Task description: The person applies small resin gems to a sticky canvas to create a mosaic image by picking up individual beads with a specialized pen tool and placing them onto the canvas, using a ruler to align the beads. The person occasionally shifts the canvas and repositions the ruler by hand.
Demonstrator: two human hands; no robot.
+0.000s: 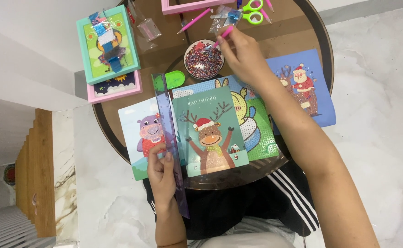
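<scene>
Reaching up across the round glass table (118,138), the right hand (242,55) pinched a pink diamond-painting pen (223,36) between thumb and fingertips, its tip angled down at the rim of a small white dish of mixed coloured beads (203,59) — pen and dish were just about touching. The left hand (161,172) sat at the near edge, fingers curled around the lower part of a translucent purple ruler (170,138), thumb pressed on top; the ruler ran upright between two cards, lying over the seam. Left of it was a hippo card (141,133), partly under the hand. Right of it lay the green reindeer card (210,133), flat and facing the person, overlapping a dotted rabbit canvas (256,128). Further right — a blue Santa card (304,87), partly hidden by the forearm. Up at the far left, a teal framed picture (107,43) rested on a pink framed one (116,87). Green-handled scissors (252,11) and a second pink pen (194,20) lay at the far side, beside small clear bags. A green oval tray (174,79) sat just beside the dish.
</scene>
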